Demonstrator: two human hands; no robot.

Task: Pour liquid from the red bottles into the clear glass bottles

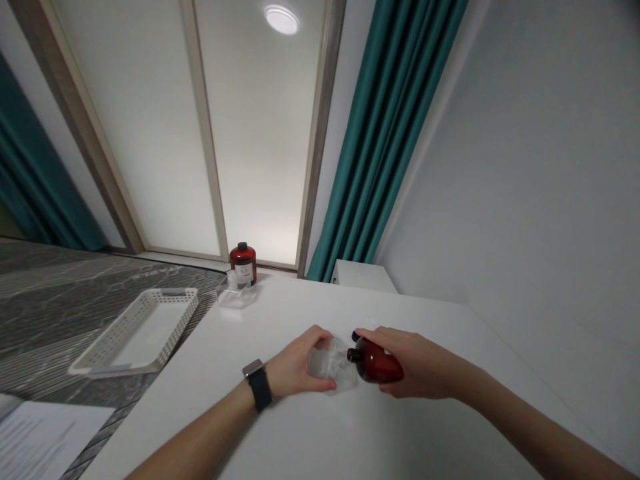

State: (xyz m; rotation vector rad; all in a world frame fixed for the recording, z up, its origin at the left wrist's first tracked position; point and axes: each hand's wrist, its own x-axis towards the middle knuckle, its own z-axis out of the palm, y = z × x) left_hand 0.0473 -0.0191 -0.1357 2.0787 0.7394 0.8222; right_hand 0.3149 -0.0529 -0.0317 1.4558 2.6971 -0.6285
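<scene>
My left hand (311, 367), with a dark watch on the wrist, is curled around a clear transparent container (333, 365) on the white table. My right hand (413, 360) is wrapped around a dark red bottle (375, 361). That bottle is tipped nearly sideways, its dark neck (354, 355) pointing left at the container's rim. Beside the right fingertips is a small black cap-like piece (355, 336); whether the fingers pinch it is unclear. I cannot make out any liquid flowing.
A second red bottle (243, 257), black-capped and labelled, stands upright at the table's far left corner. Just in front of it is another clear container (236, 298). A white perforated basket (165, 333) lies left of the white table (280, 440), near printed paper (50, 440).
</scene>
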